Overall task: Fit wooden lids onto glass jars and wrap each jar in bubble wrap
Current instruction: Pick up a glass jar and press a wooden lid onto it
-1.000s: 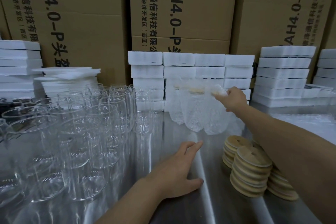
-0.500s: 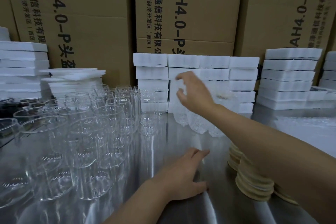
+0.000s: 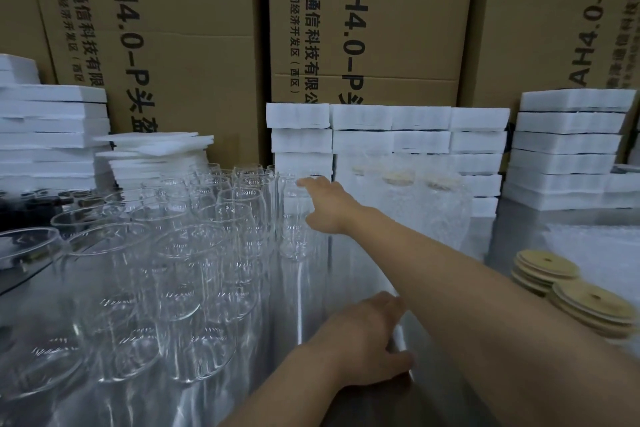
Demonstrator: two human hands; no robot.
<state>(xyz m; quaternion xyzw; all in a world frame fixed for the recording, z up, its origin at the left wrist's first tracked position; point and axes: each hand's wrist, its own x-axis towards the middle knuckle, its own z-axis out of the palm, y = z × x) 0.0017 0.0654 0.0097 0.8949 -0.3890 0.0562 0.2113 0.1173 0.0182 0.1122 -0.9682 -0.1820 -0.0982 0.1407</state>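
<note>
Several empty clear glass jars (image 3: 180,253) crowd the left half of the steel table. My right hand (image 3: 329,201) reaches across to the rightmost far jar (image 3: 294,218), fingers stretched at its rim and holding nothing. My left hand (image 3: 367,336) rests flat on the table near the front, fingers relaxed. Three jars with wooden lids, wrapped in bubble wrap (image 3: 415,208), stand at the back centre. Stacks of round wooden lids (image 3: 585,302) lie at the right.
White foam blocks (image 3: 388,135) are stacked along the back, with more foam stacks at the left (image 3: 52,135) and right (image 3: 568,149). Large cardboard boxes (image 3: 363,28) form the wall behind. Bubble wrap sheets (image 3: 588,239) lie at the right on the steel table (image 3: 450,374).
My right hand let go of a wrapped jar at the back centre and swung left to the unwrapped jars. The left hand stayed on the table.
</note>
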